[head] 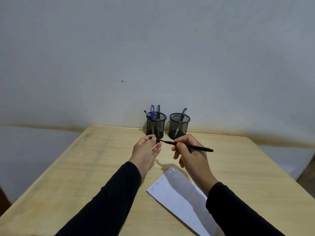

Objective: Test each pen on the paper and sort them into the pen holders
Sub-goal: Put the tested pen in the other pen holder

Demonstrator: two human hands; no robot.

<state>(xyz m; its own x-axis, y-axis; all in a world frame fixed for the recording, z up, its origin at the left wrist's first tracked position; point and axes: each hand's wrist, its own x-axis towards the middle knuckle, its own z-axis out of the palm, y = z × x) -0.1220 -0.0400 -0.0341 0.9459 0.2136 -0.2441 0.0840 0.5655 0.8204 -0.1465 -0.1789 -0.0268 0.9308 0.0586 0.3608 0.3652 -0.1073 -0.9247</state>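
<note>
Both hands were raised above the middle of the wooden table [71,176], each on one black pen [196,147] held nearly level. The left hand [146,152] pinched the pen's left end between thumb and forefinger, its other fingers loosely spread below. The right hand [190,154] gripped the barrel near the middle, fingers curled round it, with the longer part of the pen sticking out to the right past the knuckles. Whether a cap sat under the left fingertips could not be told. Both arms wore black sleeves [109,201]. The paper [180,198], a white sheet lying askew, was on the near right part of the table, partly under the right forearm; a few small scribbles showed along its far left edge. At the far edge of the table, against the pale wall [153,48], stood two black mesh pen holders just beside each other. The left holder [156,124] held three pens, one of them blue [152,113], all upright or slightly leaning. The right holder [179,125] held a single dark pen [183,114] leaning right. The held pen hung just nearer than the holders, between them and the paper.
</note>
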